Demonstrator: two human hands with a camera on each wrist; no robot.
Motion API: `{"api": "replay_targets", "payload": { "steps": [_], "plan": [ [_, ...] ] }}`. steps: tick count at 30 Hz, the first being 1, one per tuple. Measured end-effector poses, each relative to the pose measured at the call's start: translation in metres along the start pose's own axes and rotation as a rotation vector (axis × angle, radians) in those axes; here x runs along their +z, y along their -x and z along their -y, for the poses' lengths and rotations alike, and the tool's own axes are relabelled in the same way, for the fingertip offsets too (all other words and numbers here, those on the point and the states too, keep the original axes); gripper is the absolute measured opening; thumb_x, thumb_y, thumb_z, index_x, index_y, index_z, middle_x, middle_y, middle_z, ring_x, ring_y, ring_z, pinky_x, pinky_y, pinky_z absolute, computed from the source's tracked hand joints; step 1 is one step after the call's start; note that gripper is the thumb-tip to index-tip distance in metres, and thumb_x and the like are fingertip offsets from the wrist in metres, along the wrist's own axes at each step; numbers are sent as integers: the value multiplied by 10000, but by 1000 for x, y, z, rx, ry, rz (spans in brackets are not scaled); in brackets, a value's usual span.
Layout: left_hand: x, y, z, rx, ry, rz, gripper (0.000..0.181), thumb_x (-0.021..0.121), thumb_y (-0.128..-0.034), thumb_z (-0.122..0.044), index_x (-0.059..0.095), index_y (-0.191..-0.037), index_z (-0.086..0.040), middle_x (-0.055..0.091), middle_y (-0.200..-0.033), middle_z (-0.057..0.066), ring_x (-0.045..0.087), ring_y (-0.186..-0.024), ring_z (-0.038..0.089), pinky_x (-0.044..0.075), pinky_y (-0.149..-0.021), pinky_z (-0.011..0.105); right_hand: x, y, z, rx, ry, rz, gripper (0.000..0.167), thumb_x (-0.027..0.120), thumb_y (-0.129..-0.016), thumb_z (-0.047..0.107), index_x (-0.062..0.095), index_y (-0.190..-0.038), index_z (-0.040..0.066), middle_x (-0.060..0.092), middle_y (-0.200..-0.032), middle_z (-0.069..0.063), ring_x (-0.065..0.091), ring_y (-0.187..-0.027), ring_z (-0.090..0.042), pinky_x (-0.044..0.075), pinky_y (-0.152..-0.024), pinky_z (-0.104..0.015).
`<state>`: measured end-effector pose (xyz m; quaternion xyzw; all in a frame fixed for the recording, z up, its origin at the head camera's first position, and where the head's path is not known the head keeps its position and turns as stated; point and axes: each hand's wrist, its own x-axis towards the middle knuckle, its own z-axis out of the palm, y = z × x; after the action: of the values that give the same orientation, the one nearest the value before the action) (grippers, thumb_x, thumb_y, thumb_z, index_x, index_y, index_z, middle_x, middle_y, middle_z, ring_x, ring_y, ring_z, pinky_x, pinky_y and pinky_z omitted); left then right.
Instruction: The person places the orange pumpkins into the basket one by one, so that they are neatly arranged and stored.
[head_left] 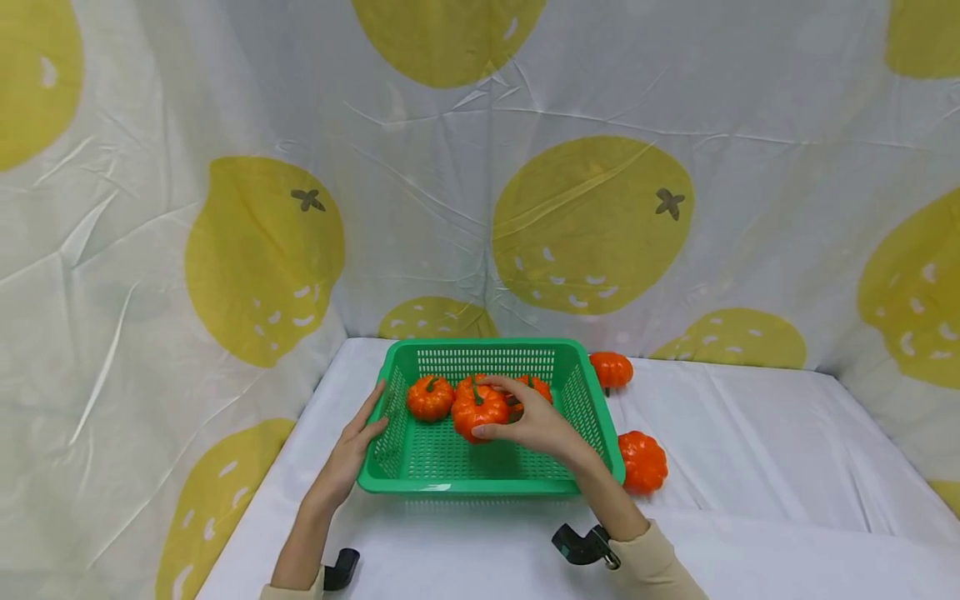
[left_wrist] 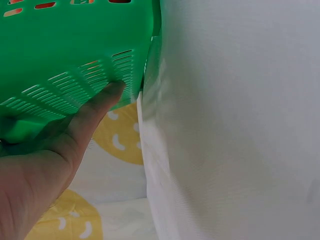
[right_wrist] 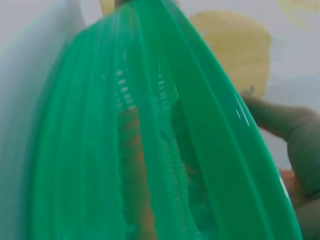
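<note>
A pale cloth backdrop point(head_left: 420, 200) printed with big yellow lemons stands behind and to the side of your white-covered table point(head_left: 750, 442). In the head view, a green basket point(head_left: 480, 488) sits in front of you. Your right hand point(head_left: 528, 419) reaches in from about four o'clock and grasps an orange pumpkin point(head_left: 480, 412) between thumb and fingers, near the basket's middle, its green stem up; whether it touches the basket floor you can't tell. Inside, a second pumpkin point(head_left: 431, 398) lies at ten o'clock, a third point(head_left: 471, 385) just behind the held one, and a fourth point(head_left: 537, 387) at two, partly covered by your hand. Outside the basket, one pumpkin point(head_left: 612, 369) rests at two o'clock and another point(head_left: 642, 462) at four. Your left hand point(head_left: 352, 442) is at nine, fingers extended, unclenched, touching the basket's side.

In the left wrist view, a straight digit of yours lies against the slotted outer wall, pointing to one o'clock.

In the right wrist view, the basket is blurred, with your hand at three o'clock; its grasp is unclear there.
</note>
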<state>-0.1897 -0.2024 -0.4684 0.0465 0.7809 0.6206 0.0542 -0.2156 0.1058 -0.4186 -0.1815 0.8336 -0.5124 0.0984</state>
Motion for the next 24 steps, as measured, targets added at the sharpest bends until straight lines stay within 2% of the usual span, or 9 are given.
{"api": "replay_targets", "payload": {
  "steps": [6, 12, 16, 24],
  "plan": [
    [1, 0, -1, -7, -7, -5, 598, 393, -1114, -247, 182, -1671, -306, 72, -1764, -2, -21, -1634, 317, 8, -1290, 637, 33, -10, 8, 15, 37, -9, 706, 907, -798, 294, 607, -1428, 184, 619, -1405, -150, 600, -1260, -324, 499, -1087, -553],
    [1, 0, -2, -15, -8, -7, 594, 392, -1116, -263, 184, -1670, -316, 73, -1764, -4, -21, -1635, 318, 5, -1288, 641, 55, -15, 15, 31, 88, 38, 700, 934, -759, 203, 632, -1385, 124, 623, -1406, -167, 612, -1244, -344, 498, -1080, -557],
    [1, -1, -2, -13, -3, -2, 594, 388, -1116, -261, 182, -1671, -313, 72, -1764, -5, -23, -1635, 317, 4, -1289, 638, 67, -15, 18, 54, 112, 86, 687, 921, -773, 186, 624, -1387, 99, 630, -1386, -162, 602, -1237, -344, 481, -1085, -574],
    [2, -1, -1, -9, -2, -8, 597, 386, -1113, -242, 183, -1672, -299, 78, -1763, 1, -5, -1634, 322, 16, -1292, 632, 77, -14, 23, 99, 231, 170, 590, 862, -825, 107, 627, -1366, 93, 641, -1370, -159, 596, -1221, -349, 475, -1067, -579]
  ]
}}
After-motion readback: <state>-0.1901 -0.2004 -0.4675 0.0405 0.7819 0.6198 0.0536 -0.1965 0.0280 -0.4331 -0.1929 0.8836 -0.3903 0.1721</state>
